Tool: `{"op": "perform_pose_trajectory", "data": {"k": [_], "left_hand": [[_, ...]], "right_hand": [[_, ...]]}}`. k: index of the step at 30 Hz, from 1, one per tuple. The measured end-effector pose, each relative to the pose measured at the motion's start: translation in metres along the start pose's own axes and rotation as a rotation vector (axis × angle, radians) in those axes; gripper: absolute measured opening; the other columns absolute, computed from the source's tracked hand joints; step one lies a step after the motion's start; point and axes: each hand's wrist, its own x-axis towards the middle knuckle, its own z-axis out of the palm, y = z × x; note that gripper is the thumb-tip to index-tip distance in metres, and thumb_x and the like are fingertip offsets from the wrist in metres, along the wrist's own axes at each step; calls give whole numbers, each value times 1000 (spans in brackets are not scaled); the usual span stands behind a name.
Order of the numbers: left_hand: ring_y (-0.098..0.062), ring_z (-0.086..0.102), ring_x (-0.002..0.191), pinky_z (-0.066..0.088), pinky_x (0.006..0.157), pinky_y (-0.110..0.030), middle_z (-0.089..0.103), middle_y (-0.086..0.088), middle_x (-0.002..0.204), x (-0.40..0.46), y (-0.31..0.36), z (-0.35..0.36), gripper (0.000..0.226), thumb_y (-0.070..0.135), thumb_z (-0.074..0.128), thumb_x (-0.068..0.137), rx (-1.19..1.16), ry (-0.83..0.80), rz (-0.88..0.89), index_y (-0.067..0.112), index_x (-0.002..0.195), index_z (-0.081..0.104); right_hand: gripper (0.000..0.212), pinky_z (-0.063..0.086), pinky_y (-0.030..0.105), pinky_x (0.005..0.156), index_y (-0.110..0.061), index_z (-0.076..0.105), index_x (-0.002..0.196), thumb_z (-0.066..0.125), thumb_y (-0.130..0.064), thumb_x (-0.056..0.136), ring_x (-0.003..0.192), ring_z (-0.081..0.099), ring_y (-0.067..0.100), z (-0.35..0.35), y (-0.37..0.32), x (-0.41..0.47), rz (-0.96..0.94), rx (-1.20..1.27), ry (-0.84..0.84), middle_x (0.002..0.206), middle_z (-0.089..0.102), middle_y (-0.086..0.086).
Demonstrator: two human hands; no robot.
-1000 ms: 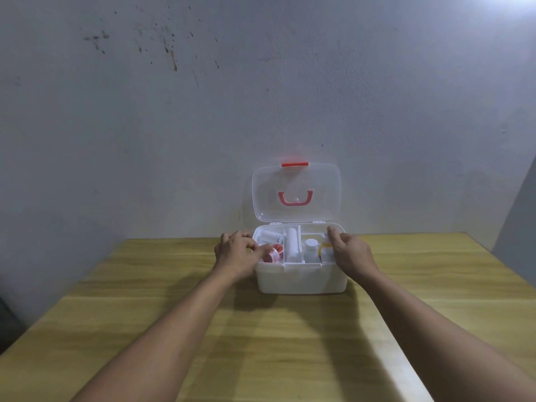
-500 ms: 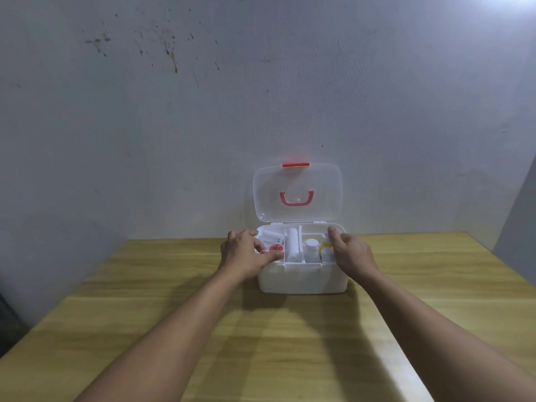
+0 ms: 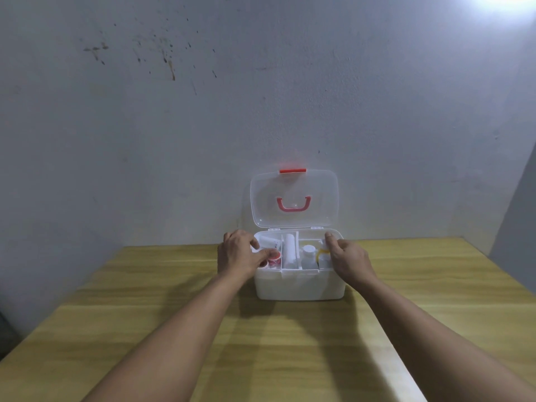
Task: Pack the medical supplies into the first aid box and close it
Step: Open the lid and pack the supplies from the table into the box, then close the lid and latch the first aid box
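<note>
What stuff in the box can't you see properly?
Head view, the only one:
- Red-and-white item: partly under the left hand; too blurred to name.
- Yellow thing: partly behind the right hand.
- White bottle: label too small.
- First aid box bottom: hidden by its white walls.

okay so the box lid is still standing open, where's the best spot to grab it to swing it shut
Take the clear lid by its top edge, beside the red latch, coming from above and behind with the fingers. It stands upright on hinges at the back of the first aid box, so that free edge is farthest from the hinge and swings down most easily. Both hands are at the tray now.
</note>
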Motion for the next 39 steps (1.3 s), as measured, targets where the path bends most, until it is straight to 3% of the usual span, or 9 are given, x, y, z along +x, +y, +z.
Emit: {"op": "perform_pose_trajectory", "data": {"k": [6, 11, 18, 22, 24, 27, 31, 35, 39], "left_hand": [[-25, 48, 123, 40, 96, -35, 57, -7, 128, 1, 1, 2, 46, 44, 60, 88, -204, 28, -34, 11, 119, 57], [-29, 43, 133, 40, 107, -47, 46, -8, 145, 30, 11, -6, 63, 51, 50, 89, -332, -23, -74, 15, 139, 39], [-23, 25, 145, 24, 118, -41, 21, -4, 159, 80, 39, -31, 84, 43, 58, 86, -409, -80, -46, 17, 151, 13], [-16, 45, 124, 36, 105, -29, 44, 3, 141, 93, 45, -36, 83, 22, 70, 71, -538, -191, -73, 14, 144, 31], [-22, 53, 115, 45, 100, -34, 51, -1, 134, 94, 43, -36, 58, 19, 70, 64, -533, -145, -60, 15, 118, 48], [-22, 53, 102, 48, 92, -36, 49, 0, 115, 89, 41, -40, 32, 16, 66, 67, -536, -55, -21, 32, 85, 45], [-28, 56, 111, 45, 101, -35, 49, -13, 129, 80, 37, -42, 49, 22, 65, 85, -434, 72, 32, 12, 132, 54], [-23, 58, 97, 44, 91, -28, 53, -13, 122, 61, 34, -46, 40, 22, 64, 89, -439, 154, 78, 11, 127, 59], [-18, 55, 92, 47, 86, -30, 55, -8, 119, 40, 27, -48, 34, 21, 68, 86, -462, 163, 114, 13, 118, 62]], "right_hand": [[63, 46, 39, 81, -1, 69, 91, 35, -54, 95, 95, 58, 38, 0, -1, 0, 8, -7, -5, 92, 68, 21], [49, 42, 38, 87, -14, 67, 107, 38, -53, 96, 111, 56, 37, -2, -1, -1, -6, 29, -21, 113, 67, 16], [61, 35, 45, 105, -28, 26, 149, 36, -56, 95, 132, 43, 38, -1, 3, 1, -11, 66, -66, 143, 48, 17], [69, 32, 46, 110, -19, 26, 150, 34, -59, 94, 137, 38, 36, 1, 5, 3, 20, 44, -83, 151, 39, 15], [68, 32, 45, 109, -18, 28, 149, 34, -58, 95, 137, 38, 36, 0, 4, 2, 26, 47, -80, 151, 40, 15], [68, 33, 44, 108, -16, 29, 149, 37, -57, 95, 135, 40, 36, -2, 2, 2, 31, 34, -83, 149, 42, 17], [69, 37, 44, 107, -9, 32, 146, 49, -50, 93, 134, 42, 33, -12, -8, 4, -53, 47, 107, 147, 43, 17], [64, 38, 40, 103, -6, 38, 141, 59, -40, 91, 129, 44, 29, -30, -31, 4, -268, -26, 377, 140, 48, 14], [57, 38, 40, 106, -12, 41, 141, 53, -42, 94, 131, 42, 25, -44, -52, 5, -410, -26, 347, 142, 48, 9]]}}
